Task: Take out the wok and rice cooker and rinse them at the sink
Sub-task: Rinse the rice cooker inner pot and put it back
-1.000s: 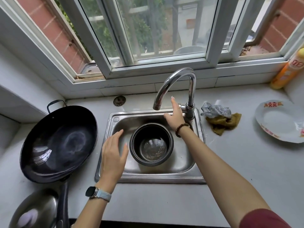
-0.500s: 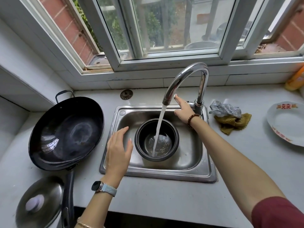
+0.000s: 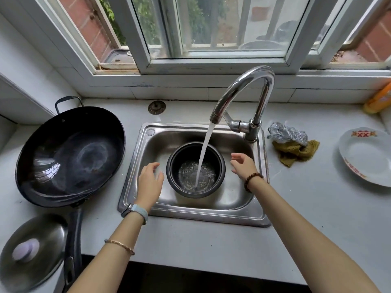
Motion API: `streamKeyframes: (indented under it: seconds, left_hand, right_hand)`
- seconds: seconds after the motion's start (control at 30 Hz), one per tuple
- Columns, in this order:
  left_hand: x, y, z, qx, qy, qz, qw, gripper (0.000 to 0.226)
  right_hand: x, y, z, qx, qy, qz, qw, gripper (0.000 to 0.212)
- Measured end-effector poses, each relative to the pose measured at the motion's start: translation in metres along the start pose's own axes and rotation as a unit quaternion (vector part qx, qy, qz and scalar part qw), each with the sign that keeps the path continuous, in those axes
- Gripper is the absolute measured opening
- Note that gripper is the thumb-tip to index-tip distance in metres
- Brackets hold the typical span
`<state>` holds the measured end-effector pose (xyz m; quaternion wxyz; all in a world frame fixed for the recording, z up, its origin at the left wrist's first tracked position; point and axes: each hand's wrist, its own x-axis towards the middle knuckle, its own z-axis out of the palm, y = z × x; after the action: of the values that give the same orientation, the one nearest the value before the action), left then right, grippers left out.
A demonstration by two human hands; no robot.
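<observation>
Home kitchen, steel sink (image 3: 257, 216) under a window (image 3: 213, 28), running tap (image 3: 243, 89), wok (image 3: 69, 157), plate (image 3: 366, 157) on the white worktop (image 3: 211, 246)

We see a black wok (image 3: 69, 155) at nine o'clock of the silvery steel sink (image 3: 190, 210), its bowl marked with a pale grey swirl. The rice cooker pot (image 3: 218, 163) is black. At three o'clock we find a white plate (image 3: 368, 157) bearing a red-and-gold emblem and a red rim pattern. Nearer lies an olive-yellow cloth (image 3: 296, 153) under a silver-grey mesh cloth (image 3: 287, 133). An orange bottle (image 3: 378, 99) sits at two o'clock. At seven o'clock the lid (image 3: 42, 240) is dull grey with a pale lilac knob. The counter (image 3: 296, 218) is white.
</observation>
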<state>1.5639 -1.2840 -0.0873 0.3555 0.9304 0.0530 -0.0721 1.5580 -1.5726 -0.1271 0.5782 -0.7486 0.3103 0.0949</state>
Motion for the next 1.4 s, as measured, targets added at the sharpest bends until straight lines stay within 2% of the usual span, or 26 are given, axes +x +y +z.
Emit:
streamKeyframes:
  seconds: [0.23, 0.4, 0.57, 0.67, 0.87, 1.0, 1.13, 1.2, 1.3, 1.4]
  left_hand:
    - [0.027, -0.033, 0.037, 0.031, -0.095, -0.090, 0.991, 0.041]
    - [0.043, -0.047, 0.049, -0.039, -0.087, -0.159, 0.983, 0.042]
    - [0.051, -0.037, 0.051, -0.100, -0.065, -0.189, 0.975, 0.038]
    - [0.056, -0.036, 0.050, -0.105, -0.082, -0.199, 0.971, 0.042]
    - [0.062, -0.039, 0.047, -0.110, -0.083, -0.222, 0.965, 0.041]
    - [0.068, -0.030, 0.036, -0.179, -0.086, -0.248, 0.948, 0.041]
    - [0.071, -0.010, 0.017, -0.214, -0.090, -0.216, 0.948, 0.042]
    - [0.072, 0.000, 0.006, -0.201, -0.081, -0.176, 0.960, 0.045]
    - [0.071, 0.008, -0.009, -0.145, -0.069, -0.109, 0.981, 0.047]
    - [0.065, 0.008, -0.019, -0.142, -0.067, -0.090, 0.983, 0.048]
  right_hand:
    - [0.009, 0.023, 0.016, 0.053, -0.011, 0.104, 0.993, 0.036]
    - [0.014, 0.022, 0.032, 0.077, -0.019, 0.134, 0.988, 0.032]
    - [0.018, 0.015, 0.040, 0.086, -0.016, 0.129, 0.988, 0.033]
    - [0.019, 0.010, 0.041, 0.080, -0.011, 0.123, 0.989, 0.039]
    - [0.014, 0.000, 0.038, 0.084, -0.013, 0.105, 0.991, 0.034]
    - [0.010, -0.006, 0.030, 0.105, -0.015, 0.116, 0.988, 0.034]
    - [-0.002, -0.010, 0.022, 0.139, -0.033, 0.159, 0.977, 0.034]
    - [-0.012, -0.011, 0.021, 0.164, -0.047, 0.170, 0.971, 0.034]
    - [-0.026, -0.009, 0.024, 0.174, -0.053, 0.161, 0.970, 0.036]
    - [-0.034, -0.009, 0.025, 0.167, -0.029, 0.128, 0.977, 0.040]
